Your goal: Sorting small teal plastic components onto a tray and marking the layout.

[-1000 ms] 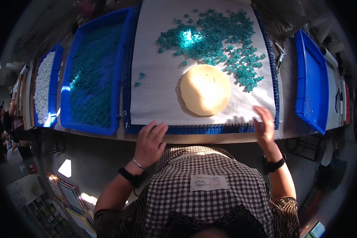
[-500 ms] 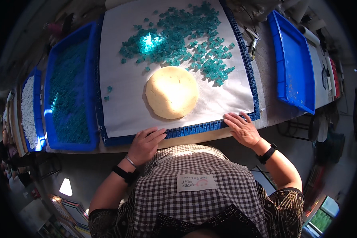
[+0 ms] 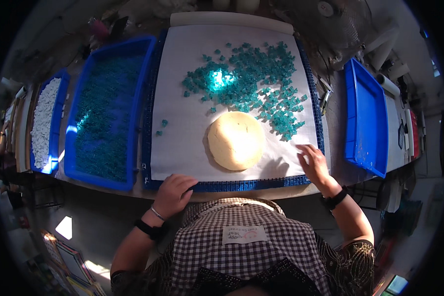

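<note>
A round, flat, cream-coloured slab like dough or clay [image 3: 236,141] lies on a white sheet [image 3: 182,153] over a blue grid tray [image 3: 232,186]. Beyond it, many small translucent teal pieces [image 3: 251,69] are scattered, with a couple of strays at the left. My left hand [image 3: 175,193] rests at the tray's front edge, its fingers loosely extended and nothing held. Above the sheet's front right corner is my right hand [image 3: 313,163], empty, with its fingers apart and slightly bent; its shadow falls beside the slab.
At the left stand a blue tray [image 3: 133,163] of teal pieces and a smaller blue tray [image 3: 61,93] of white pieces. Another blue tray [image 3: 372,113] is at the right. A rolled end of sheet [image 3: 232,19] lies at the back, near a fan [image 3: 325,9].
My right hand has lifted from the tray's front edge and moved forward over the sheet. The left hand remains near the edge. The whole view has shifted, showing more of the far end.
</note>
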`<state>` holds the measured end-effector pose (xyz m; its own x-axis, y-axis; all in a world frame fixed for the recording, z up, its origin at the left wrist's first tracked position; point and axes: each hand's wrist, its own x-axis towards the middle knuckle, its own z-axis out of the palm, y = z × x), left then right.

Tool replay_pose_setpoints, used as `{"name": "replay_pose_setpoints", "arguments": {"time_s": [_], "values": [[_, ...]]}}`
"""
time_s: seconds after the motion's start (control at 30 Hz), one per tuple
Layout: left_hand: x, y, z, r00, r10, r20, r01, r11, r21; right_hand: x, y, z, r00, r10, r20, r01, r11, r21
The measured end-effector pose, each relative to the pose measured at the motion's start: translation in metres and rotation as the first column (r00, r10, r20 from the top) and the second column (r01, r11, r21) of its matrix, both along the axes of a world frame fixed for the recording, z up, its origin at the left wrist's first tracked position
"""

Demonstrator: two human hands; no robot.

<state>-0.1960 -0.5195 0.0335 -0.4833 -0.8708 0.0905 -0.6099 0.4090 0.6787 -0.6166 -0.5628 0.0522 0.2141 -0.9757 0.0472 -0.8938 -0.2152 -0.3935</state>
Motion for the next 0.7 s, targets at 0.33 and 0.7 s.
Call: {"name": "replay_pose_setpoints", "arguments": {"time_s": [0.33,0.7], "values": [[-0.005,-0.021,-0.008,0.987,-0.109,0.12,0.105,0.994,0.04,0.118,-0.071,-0.029,0.929,-0.321,0.185,0.28,0.935,0.217],[0.0,-0.044,-0.004,0.946,-0.278,0.165,0.252,0.954,0.165,0.107,-0.029,-0.023,0.822,-0.408,0.396,0.148,0.826,0.543]]}}
